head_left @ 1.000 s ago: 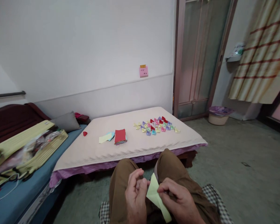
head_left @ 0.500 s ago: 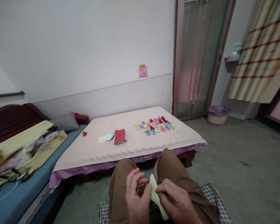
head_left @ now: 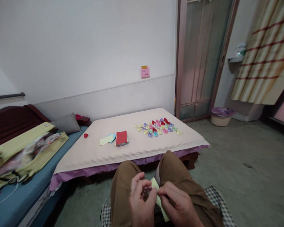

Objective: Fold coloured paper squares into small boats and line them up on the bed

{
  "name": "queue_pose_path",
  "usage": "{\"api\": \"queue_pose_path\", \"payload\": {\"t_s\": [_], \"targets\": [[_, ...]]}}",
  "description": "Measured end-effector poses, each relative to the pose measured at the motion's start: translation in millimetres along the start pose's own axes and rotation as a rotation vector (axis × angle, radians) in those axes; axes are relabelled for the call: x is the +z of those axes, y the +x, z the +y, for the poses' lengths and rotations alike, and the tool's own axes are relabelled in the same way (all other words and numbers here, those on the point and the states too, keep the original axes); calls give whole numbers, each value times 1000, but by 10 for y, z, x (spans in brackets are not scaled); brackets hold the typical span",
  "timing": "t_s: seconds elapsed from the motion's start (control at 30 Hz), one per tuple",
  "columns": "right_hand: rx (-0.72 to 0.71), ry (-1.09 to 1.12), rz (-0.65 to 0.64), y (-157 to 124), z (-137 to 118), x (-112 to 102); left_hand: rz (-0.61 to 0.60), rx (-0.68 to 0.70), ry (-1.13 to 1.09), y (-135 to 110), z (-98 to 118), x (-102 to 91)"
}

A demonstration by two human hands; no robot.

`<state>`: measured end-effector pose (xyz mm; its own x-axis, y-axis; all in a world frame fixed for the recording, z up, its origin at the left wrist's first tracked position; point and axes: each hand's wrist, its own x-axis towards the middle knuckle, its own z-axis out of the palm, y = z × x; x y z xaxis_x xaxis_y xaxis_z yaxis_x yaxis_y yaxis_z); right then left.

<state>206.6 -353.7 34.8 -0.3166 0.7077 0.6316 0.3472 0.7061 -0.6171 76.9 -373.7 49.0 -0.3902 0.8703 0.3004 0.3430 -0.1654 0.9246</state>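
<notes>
A sheet of pale green-yellow paper [head_left: 155, 183], partly folded, is held between my hands above my lap. My left hand [head_left: 142, 198] pinches its left edge between thumb and fingers. From the other side my right hand [head_left: 178, 203] grips the paper with thumb and forefinger, and its fingers cover part of the sheet. The lower end of the paper sticks out below the right hand. On the low bed in front lie a stack of paper squares with a red one on top [head_left: 121, 137] and several small folded paper pieces [head_left: 159, 126] in many colours.
Loose yellow and blue sheets [head_left: 106, 140] lie left of the stack, and a small red folded piece [head_left: 85, 135] sits farther left. An open yellow suitcase [head_left: 35, 138] rests on the blue seat. A bin [head_left: 220, 119] stands by the glass door [head_left: 201, 63].
My left hand has moved slightly right and up, and its thumb now presses on the paper near the right fingertips. The paper has turned a little.
</notes>
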Motion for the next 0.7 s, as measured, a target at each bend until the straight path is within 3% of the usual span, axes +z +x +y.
{"api": "queue_pose_path", "payload": {"t_s": [0.2,0.47,0.57,0.7], "targets": [[-118,-84,16,-15,-6,15,-20,-65,-10,32,71,0],[-125,-22,-27,13,-19,7,-70,-149,-87,89,120,-43],[-5,67,-60,27,-39,-1,-117,-190,-188,109,105,-60],[393,264,-111,101,-86,-45,-177,-378,-443,119,3,-51]]}}
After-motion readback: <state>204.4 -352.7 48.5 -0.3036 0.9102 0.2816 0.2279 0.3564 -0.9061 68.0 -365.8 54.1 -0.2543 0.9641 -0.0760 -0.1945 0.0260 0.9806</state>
